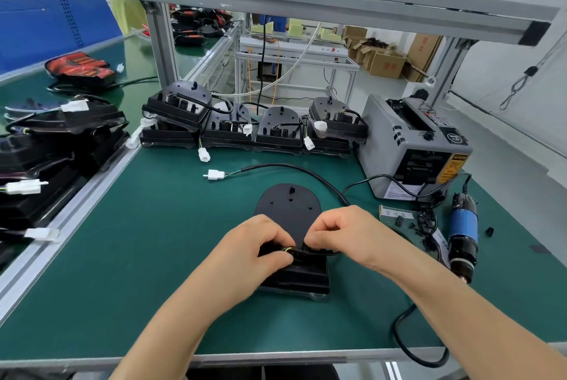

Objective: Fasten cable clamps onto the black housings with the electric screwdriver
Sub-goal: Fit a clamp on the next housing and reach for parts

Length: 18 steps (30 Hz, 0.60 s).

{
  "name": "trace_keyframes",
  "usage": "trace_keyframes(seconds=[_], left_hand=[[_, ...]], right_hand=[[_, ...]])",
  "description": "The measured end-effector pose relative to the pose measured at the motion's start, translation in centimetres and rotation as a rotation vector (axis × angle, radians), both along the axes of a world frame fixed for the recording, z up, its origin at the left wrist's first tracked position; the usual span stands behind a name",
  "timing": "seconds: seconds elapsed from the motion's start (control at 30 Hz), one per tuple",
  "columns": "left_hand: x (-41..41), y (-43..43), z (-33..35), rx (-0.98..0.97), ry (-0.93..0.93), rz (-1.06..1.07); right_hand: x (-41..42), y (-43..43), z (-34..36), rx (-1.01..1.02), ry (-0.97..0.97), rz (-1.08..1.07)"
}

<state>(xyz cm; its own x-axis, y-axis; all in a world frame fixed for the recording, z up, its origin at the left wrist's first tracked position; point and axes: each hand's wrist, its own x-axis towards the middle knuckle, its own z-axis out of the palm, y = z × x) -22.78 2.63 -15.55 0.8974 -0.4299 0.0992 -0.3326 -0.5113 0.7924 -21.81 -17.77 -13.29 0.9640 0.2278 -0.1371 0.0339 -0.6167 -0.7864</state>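
Observation:
A black housing (288, 211) lies flat on the green mat in front of me, its rounded end pointing away. Its black cable (306, 171) loops off to the far side and ends in a white connector (214, 174). My left hand (260, 244) and my right hand (343, 232) meet over the near half of the housing. Both pinch the cable where it enters the housing, and thin coloured wires show between my fingers. Whether a clamp sits under my fingers is hidden. The blue and black electric screwdriver (462, 234) lies on the mat to the right, untouched.
A row of black housings (254, 128) with white plugs lines the back of the mat. A grey tape dispenser (414, 146) stands at the back right. Small black clamps and screws (422, 223) lie beside the screwdriver. More housings (61, 134) are stacked on the left conveyor.

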Motion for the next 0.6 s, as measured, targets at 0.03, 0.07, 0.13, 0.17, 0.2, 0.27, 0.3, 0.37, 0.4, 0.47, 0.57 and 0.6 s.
trace_keyframes(seconds=[0.03, 0.07, 0.13, 0.17, 0.2, 0.27, 0.3, 0.37, 0.4, 0.47, 0.57, 0.6], left_hand=[[-0.1, 0.0, -0.2, -0.011, -0.031, 0.008], [-0.2, -0.1, -0.3, -0.022, -0.061, 0.014], [-0.5, -0.2, -0.7, -0.034, -0.106, 0.022], [-0.7, -0.1, -0.8, -0.038, -0.118, 0.023], [-0.7, -0.1, -1.0, -0.040, -0.127, 0.023], [-0.8, -0.1, -1.2, -0.041, -0.142, 0.020], [-0.8, -0.1, -1.3, -0.040, -0.147, 0.017], [-0.7, -0.2, -1.4, -0.039, -0.152, 0.013], [-0.7, -0.2, -1.5, -0.039, -0.154, 0.013], [-0.7, -0.2, -1.5, -0.047, -0.153, 0.015], [-0.7, -0.2, -1.6, -0.065, -0.144, 0.019], [-0.8, -0.2, -1.7, -0.075, -0.140, 0.020]], right_hand=[[0.0, 0.0, 0.0, 0.016, 0.011, 0.013], [-0.1, -0.1, 0.1, 0.026, 0.021, 0.027], [0.1, -0.2, 0.3, 0.031, 0.040, 0.051], [0.1, -0.2, 0.4, 0.030, 0.053, 0.061], [0.2, -0.2, 0.5, 0.025, 0.073, 0.070], [0.4, -0.1, 0.8, -0.012, 0.119, 0.100], [0.6, 0.0, 1.0, -0.047, 0.137, 0.118], [1.0, 0.3, 1.3, -0.126, 0.156, 0.142], [1.1, 0.4, 1.5, -0.159, 0.164, 0.150], [1.5, 0.6, 1.8, -0.207, 0.176, 0.174], [2.0, 0.9, 2.3, -0.277, 0.198, 0.217], [2.2, 1.0, 2.4, -0.302, 0.208, 0.229]])
